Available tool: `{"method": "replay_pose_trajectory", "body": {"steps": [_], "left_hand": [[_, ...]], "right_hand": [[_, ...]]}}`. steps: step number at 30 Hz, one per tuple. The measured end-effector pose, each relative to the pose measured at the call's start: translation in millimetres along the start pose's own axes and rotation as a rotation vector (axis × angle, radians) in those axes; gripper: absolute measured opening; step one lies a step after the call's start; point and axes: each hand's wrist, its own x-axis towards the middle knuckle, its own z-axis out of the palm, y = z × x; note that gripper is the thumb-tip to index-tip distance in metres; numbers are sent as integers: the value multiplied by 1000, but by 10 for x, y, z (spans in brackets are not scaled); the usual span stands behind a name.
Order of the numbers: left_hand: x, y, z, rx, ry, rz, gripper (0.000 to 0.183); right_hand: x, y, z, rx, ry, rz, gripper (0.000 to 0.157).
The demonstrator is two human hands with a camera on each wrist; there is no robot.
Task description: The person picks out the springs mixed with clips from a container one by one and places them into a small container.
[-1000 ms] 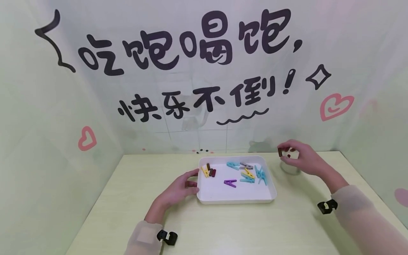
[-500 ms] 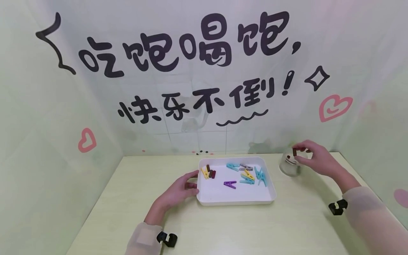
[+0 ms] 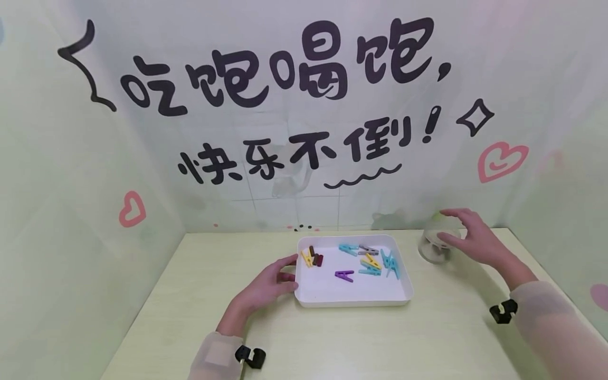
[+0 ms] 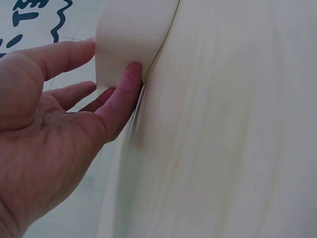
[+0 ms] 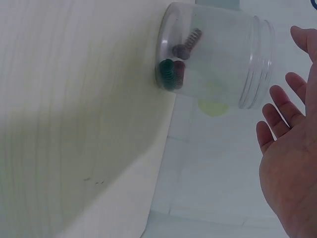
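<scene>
A clear jar [image 3: 429, 254] stands at the table's back right. In the right wrist view, small ribbed pieces lie at the jar's [image 5: 223, 59] bottom, among them a dark green one [image 5: 167, 73] and a brown coil-like one [image 5: 193, 38]. My right hand [image 3: 475, 240] hovers at its mouth, fingers apart and holding nothing. My left hand [image 3: 266, 282] touches the left wall of a white tray [image 3: 313, 290] with extended fingers. Inside the tray are a purple clothespin [image 3: 341, 274], several blue, yellow and grey ones, and small dark pieces [image 3: 320, 259] near the left end.
The pale wooden table [image 3: 332, 338] ends at a back wall hung with a printed cloth [image 3: 266, 126]. Similar cloth closes off both sides. A black wrist strap [image 3: 250, 357] sits on the left sleeve and another [image 3: 503, 311] on the right.
My right hand moved right to the jar's mouth with a small brown ribbed piece and let it go; its fingers have spread. The left hand has stayed at the tray.
</scene>
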Motion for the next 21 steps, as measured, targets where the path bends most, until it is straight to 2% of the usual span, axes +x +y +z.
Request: {"method": "replay_pose_trajectory", "body": {"steps": [21], "left_hand": [[4,4,16,1,8,-8,72]], "right_hand": [[344,-574,176,-35,-64,-111,66]]}}
